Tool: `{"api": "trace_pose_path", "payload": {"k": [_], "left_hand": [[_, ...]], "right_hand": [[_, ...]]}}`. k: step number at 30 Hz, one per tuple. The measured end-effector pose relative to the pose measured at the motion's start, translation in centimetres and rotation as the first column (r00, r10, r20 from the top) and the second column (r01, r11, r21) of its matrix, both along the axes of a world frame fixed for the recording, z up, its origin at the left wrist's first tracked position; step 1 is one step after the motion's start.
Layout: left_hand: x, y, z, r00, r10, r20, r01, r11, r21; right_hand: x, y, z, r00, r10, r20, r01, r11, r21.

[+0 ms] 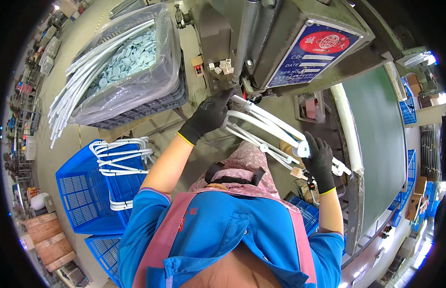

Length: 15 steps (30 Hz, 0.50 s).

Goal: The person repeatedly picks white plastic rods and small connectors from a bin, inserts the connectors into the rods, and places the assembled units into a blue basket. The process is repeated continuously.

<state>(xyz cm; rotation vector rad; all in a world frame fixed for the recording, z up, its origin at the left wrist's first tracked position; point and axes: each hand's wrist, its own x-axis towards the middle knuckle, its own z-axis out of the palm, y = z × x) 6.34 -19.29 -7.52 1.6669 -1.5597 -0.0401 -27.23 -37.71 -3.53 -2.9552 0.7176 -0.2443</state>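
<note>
Both my hands wear black gloves with yellow cuff edges. A white tubular frame point(271, 127) with several bent tubes is held between them, slanting down to the right in front of my body. My left hand point(208, 115) is closed round its upper left end, close under the grey machine point(275, 43). At the lower right, my right hand point(320, 163) grips the frame beside a round white disc point(302, 149). Some of its fingers are hidden behind the tubes. A small light-coloured block point(296, 172) shows just below that hand.
A plastic-lined crate point(170, 72) at the upper left holds pale discs point(131, 60) and long white tubes point(79, 91). Blue crates point(81, 197) with bent white tubes point(122, 156) stand left. A green conveyor belt point(376, 144) runs along the right. Small white blocks point(225, 65) lie by the machine.
</note>
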Motion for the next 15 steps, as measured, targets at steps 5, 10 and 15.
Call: {"api": "trace_pose_path", "payload": {"k": [5, 10, 15], "left_hand": [[-0.5, 0.6, 0.5, 0.999, 0.016, -0.051, -0.016, 1.000, 0.005], [-0.2, 0.6, 0.0, 0.999, 0.031, -0.042, -0.027, 0.996, 0.089], [-0.2, 0.4, -1.0, 0.998, 0.065, 0.009, -0.065, 0.993, 0.094]], "right_hand": [[0.3, -0.5, 0.3, 1.000, 0.015, 0.016, -0.016, 1.000, 0.027], [0.5, -0.6, 0.7, 0.999, 0.035, 0.017, -0.035, 0.999, 0.033], [0.3, -0.4, 1.1, 0.998, 0.049, 0.025, -0.050, 0.999, 0.022]]}}
